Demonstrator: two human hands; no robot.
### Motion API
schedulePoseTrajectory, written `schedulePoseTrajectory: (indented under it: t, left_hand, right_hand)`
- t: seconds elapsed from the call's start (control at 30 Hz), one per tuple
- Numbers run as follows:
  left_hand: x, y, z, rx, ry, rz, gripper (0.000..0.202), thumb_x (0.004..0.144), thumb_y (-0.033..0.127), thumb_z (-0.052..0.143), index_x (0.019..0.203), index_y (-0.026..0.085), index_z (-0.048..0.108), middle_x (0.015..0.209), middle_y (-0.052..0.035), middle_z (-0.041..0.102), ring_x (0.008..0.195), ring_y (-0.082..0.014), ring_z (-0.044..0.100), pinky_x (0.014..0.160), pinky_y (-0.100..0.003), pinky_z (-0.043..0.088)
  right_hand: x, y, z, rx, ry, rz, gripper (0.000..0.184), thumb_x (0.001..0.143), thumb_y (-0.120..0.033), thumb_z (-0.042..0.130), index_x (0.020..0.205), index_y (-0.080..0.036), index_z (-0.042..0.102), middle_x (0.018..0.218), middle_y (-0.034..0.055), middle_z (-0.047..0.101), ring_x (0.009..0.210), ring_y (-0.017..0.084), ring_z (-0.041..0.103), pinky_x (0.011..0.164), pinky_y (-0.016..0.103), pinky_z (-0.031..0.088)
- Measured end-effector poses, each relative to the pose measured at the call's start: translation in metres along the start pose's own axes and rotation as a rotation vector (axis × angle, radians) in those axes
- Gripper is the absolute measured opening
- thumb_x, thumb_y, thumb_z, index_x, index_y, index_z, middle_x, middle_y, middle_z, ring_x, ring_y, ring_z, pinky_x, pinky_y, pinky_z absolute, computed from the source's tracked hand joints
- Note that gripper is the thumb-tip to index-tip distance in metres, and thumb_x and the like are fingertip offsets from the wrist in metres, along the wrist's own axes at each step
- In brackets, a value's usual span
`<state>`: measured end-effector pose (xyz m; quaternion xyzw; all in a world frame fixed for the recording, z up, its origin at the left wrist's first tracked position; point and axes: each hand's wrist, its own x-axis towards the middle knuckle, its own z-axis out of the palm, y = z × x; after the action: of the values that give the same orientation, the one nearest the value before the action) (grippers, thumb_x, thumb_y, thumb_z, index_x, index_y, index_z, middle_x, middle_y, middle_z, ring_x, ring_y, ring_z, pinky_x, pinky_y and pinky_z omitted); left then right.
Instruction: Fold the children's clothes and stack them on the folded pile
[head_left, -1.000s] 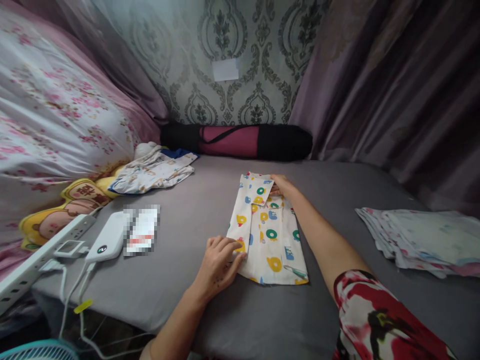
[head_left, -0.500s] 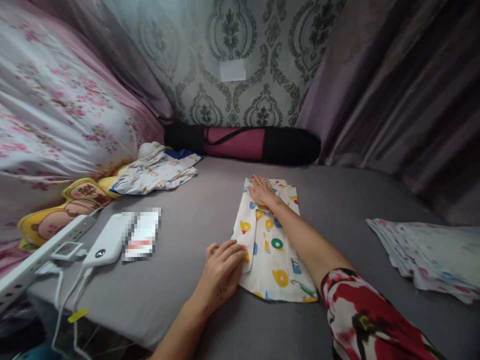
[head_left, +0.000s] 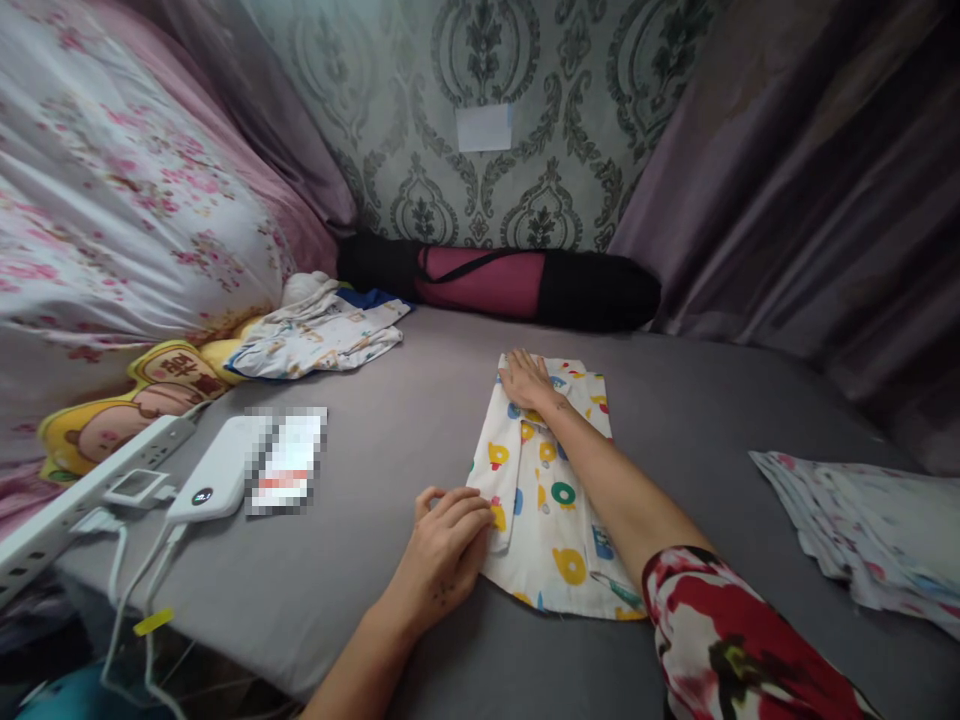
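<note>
One cloth (head_left: 536,500) is lying under the flat right hand (head_left: 527,382), its left edge touching the curled left hand (head_left: 448,545), pinch unclear.

The head camera looks forward and down, close above the grey surface (head_left: 360,440). The wall (head_left: 487,70) spans the upper middle.

Two bare hands, left hand (head_left: 450,545) and right hand (head_left: 529,385); one white, colourfully printed cloth (head_left: 551,535); one black-and-maroon cylindrical bag (head_left: 480,284), far; one white rectangular power bank (head_left: 221,472), left; one long white plastic power strip (head_left: 67,508), left.
</note>
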<state>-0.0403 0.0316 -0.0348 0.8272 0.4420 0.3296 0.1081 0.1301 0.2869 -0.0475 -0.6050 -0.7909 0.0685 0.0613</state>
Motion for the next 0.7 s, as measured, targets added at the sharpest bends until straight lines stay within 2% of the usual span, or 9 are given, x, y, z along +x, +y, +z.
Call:
schedulePoseTrajectory:
  t: [0.1,0.23,0.4,0.57,0.7]
  left_hand:
    - [-0.001,-0.003,-0.001,0.007,0.048,-0.018,0.023,0.093,0.013,0.044,0.102,0.024,0.062,0.104,-0.0030,0.071,0.106,-0.0187,0.060,0.094,-0.038,0.027]
    - [-0.001,-0.006,-0.003,0.046,0.150,-0.068,0.020,0.091,0.013,0.048,0.101,0.023,0.062,0.100,-0.0027,0.072,0.100,-0.0183,0.062,0.092,-0.038,0.028]
    - [-0.001,-0.007,-0.006,0.090,0.281,-0.197,0.015,0.090,0.015,0.051,0.093,0.023,0.063,0.091,-0.0019,0.072,0.093,-0.0187,0.063,0.089,-0.038,0.031]
    - [-0.001,-0.009,-0.006,0.127,0.408,-0.284,0.012,0.089,0.016,0.054,0.091,0.022,0.064,0.087,-0.0016,0.072,0.090,-0.0188,0.064,0.090,-0.037,0.033]
    - [-0.002,-0.012,-0.007,0.136,0.441,-0.302,0.012,0.088,0.016,0.055,0.091,0.022,0.065,0.087,-0.0015,0.072,0.089,-0.0186,0.064,0.090,-0.036,0.035]
  right_hand:
    - [-0.006,-0.013,0.005,-0.006,0.004,-0.047,0.064,0.098,-0.041,0.019,0.149,-0.004,0.026,0.157,0.0124,0.021,0.145,0.023,0.011,0.117,0.040,0.003]
    - [-0.010,-0.019,0.012,0.003,0.001,-0.027,0.063,0.098,-0.039,0.020,0.149,-0.003,0.025,0.158,0.0113,0.019,0.145,0.022,0.012,0.117,0.040,0.006]
    - [-0.022,-0.026,0.004,0.000,-0.051,-0.033,0.063,0.097,-0.038,0.022,0.149,-0.002,0.024,0.158,0.0133,0.016,0.146,0.024,0.010,0.117,0.041,0.006]
    - [-0.053,-0.050,0.012,0.000,0.032,-0.084,0.065,0.097,-0.041,0.024,0.147,0.001,0.028,0.156,0.0175,0.021,0.145,0.027,0.011,0.117,0.042,0.006]
    - [-0.068,-0.059,0.020,0.028,0.086,-0.068,0.064,0.097,-0.042,0.024,0.145,-0.001,0.034,0.154,0.0167,0.029,0.143,0.026,0.019,0.117,0.040,0.009]
